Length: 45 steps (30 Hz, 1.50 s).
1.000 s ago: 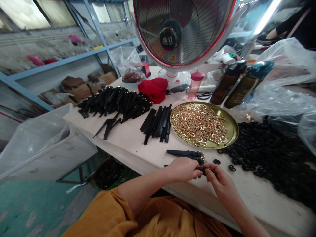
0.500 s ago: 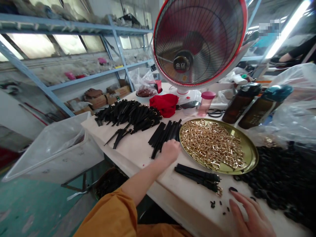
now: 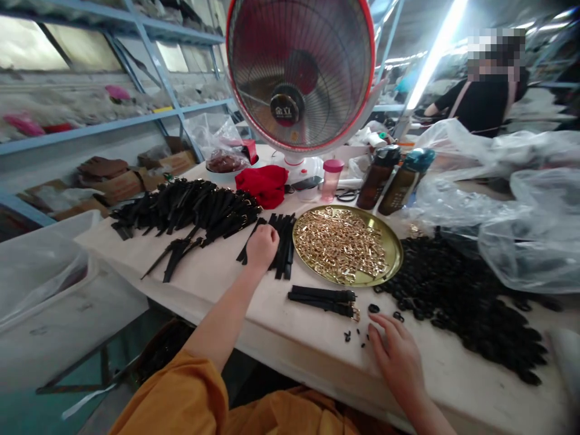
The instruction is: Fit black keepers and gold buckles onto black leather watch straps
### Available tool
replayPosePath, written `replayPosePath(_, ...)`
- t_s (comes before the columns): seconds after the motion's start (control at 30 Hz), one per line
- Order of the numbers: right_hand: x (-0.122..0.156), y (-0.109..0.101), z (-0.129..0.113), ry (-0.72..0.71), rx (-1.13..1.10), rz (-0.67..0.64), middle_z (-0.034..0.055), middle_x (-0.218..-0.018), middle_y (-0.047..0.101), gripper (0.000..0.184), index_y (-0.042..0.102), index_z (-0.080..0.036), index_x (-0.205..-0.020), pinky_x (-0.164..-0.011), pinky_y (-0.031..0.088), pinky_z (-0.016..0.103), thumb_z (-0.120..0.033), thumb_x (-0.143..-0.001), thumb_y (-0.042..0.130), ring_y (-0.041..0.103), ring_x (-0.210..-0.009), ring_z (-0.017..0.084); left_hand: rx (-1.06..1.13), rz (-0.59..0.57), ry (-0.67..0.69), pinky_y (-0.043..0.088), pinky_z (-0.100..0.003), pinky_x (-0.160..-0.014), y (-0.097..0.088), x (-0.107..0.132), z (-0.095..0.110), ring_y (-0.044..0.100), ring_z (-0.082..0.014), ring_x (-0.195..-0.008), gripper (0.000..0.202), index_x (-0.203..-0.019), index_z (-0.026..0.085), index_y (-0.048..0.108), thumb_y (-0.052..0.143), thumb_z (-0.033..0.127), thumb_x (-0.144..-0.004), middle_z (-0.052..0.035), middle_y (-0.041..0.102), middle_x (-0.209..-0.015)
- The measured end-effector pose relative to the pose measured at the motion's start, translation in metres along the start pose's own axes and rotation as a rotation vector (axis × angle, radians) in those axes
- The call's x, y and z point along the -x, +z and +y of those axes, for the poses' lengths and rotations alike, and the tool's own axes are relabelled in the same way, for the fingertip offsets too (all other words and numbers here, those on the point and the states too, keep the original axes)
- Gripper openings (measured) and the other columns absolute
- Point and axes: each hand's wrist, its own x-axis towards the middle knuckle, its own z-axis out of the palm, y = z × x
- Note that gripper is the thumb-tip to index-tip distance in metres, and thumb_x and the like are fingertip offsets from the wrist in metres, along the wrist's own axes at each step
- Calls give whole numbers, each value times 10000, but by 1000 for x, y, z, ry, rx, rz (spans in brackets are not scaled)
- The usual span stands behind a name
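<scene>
My left hand (image 3: pixel 263 244) is closed over the flat black straps (image 3: pixel 284 244) laid side by side left of the tray; its fingertips are hidden. Lower right, my right hand (image 3: pixel 399 350) rests on the table with fingers apart, the index fingertip beside a small black ring-like loop (image 3: pixel 374 308). Several black straps with gold buckles (image 3: pixel 324 300) lie together between my hands. Tiny black pieces (image 3: pixel 347 336) are scattered left of my right hand. A round gold tray (image 3: pixel 395 257) holds a heap of gold buckles (image 3: pixel 339 241).
Buckled black straps (image 3: pixel 194 208) are heaped at left, black loops (image 3: pixel 457 308) at right. Behind stand a red-rimmed fan (image 3: pixel 301 72), a red cloth (image 3: pixel 263 186), a pink-lidded cup (image 3: pixel 331 181) and dark bottles (image 3: pixel 379 175). A person (image 3: pixel 487 99) is beyond the plastic bags (image 3: pixel 534 223).
The view has swung right, bringing the person in the background into sight. My left hand has shifted left across the loose straps. My right hand stays by the small loop.
</scene>
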Motion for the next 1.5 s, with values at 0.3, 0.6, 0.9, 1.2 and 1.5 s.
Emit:
replayPosePath(0.3, -1, 4, 3, 21, -13, -7, 96, -960, 603, 225, 580, -190, -969, -776, 434, 390, -296, -846, 425, 553, -874, 230, 9, -115, 44, 427, -303, -745, 28, 8, -1, 549, -235, -919, 282, -940, 121, 569, 496, 348, -788, -121, 557, -987)
replayPosePath(0.6, 0, 4, 6, 46, -44, -14, 90, -941, 611, 228, 592, -197, -965, -769, 436, 384, -307, -840, 437, 560, -858, 224, 192, 79, -28, 440, -271, -707, 12, -6, -12, 577, -170, -783, 173, -841, 123, 537, 392, 217, -838, -85, 590, -829)
replayPosePath(0.9, -3, -18, 18, 188, -38, 178, 88, -904, 581, 252, 551, -170, -980, -753, 439, 361, -342, -844, 428, 550, -819, 206, 787, 571, 344, 444, -210, -633, -73, 74, 22, 558, -87, -662, 165, -954, 175, 478, 499, 278, -827, -19, 592, -825)
replayPosePath(1.2, -50, -63, 82, 375, 441, -48, 69, -798, 589, 328, 597, -192, -812, -585, 393, 320, -466, -789, 419, 558, -707, 223, 859, -123, 675, 427, -293, -761, -33, 126, 80, 569, -154, -818, 125, -861, 171, 577, 484, 248, -826, -48, 636, -848)
replayPosePath(1.5, -64, -58, 101, 334, 499, -259, 65, -745, 554, 216, 559, -211, -704, -540, 363, 319, -399, -739, 459, 548, -663, 231, 1560, -1137, -137, 302, -166, -416, -37, 133, 109, 411, -31, -438, 140, -791, 119, 527, 516, 211, -686, -4, 598, -693)
